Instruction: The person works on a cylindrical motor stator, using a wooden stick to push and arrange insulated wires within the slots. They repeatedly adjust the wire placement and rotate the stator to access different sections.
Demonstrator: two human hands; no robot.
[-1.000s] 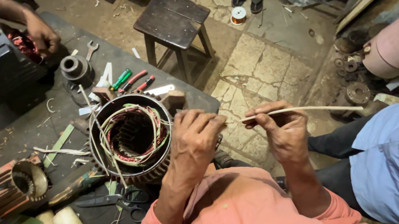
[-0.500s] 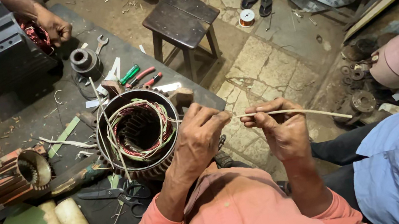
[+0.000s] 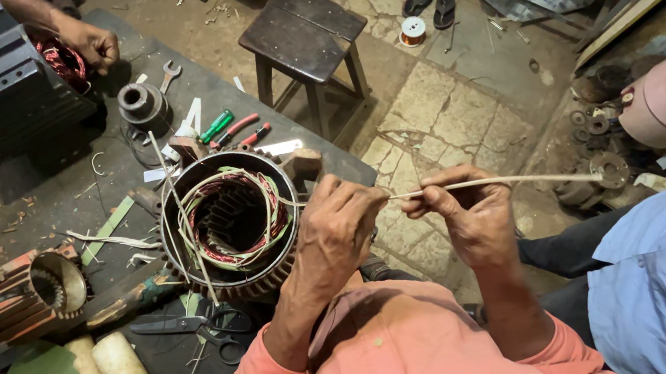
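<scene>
Workbench (image 3: 36,187), dark, cluttered. Motor stator (image 3: 231,224), round, with copper windings, near the bench's right edge. Left hand (image 3: 346,228) clenched beside the stator rim, pinching the sleeve's near end. Right hand (image 3: 466,214) gripping a thin pale sleeve (image 3: 521,179), beyond the bench edge.

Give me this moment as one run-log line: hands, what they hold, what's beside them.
left hand: pinches near end of thin tube | right hand: grips same tube | motor stator: on workbench, beside left hand | scissors: lying below stator
</scene>
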